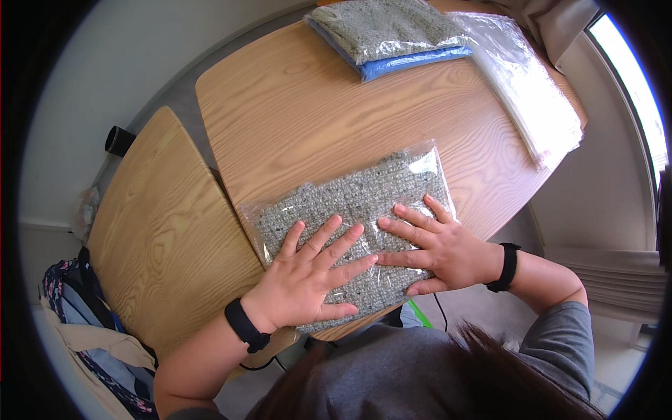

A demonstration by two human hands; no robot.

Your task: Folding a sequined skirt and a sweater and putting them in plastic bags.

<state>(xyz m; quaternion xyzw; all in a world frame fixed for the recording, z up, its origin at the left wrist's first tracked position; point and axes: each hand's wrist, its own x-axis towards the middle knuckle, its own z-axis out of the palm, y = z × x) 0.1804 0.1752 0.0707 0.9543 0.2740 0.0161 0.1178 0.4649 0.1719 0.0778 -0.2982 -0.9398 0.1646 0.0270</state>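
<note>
**Both palms flat on the bagged grey knit**

My left hand (308, 276) and right hand (437, 248) lie spread, fingers open and splayed, pressing down on a clear plastic bag (353, 210) that holds a folded grey knitted fabric. I grip nothing; the palms simply rest on top, fingertips of the two hands nearly meeting over the middle of the bag. The bag sits at the near edge of the round wooden table (315, 112), slightly tilted, its far corner catching glare. A black wristband is on each of my wrists.

At the far side of the table lies a second clear bag (388, 28) with grey knit inside, stacked on a blue packet (413, 61) whose edge shows beneath it. Just beside these, along the right rim, is a pile of empty clear bags (525, 84). To my left stands a lower wooden surface (161, 217), close against the table
</note>
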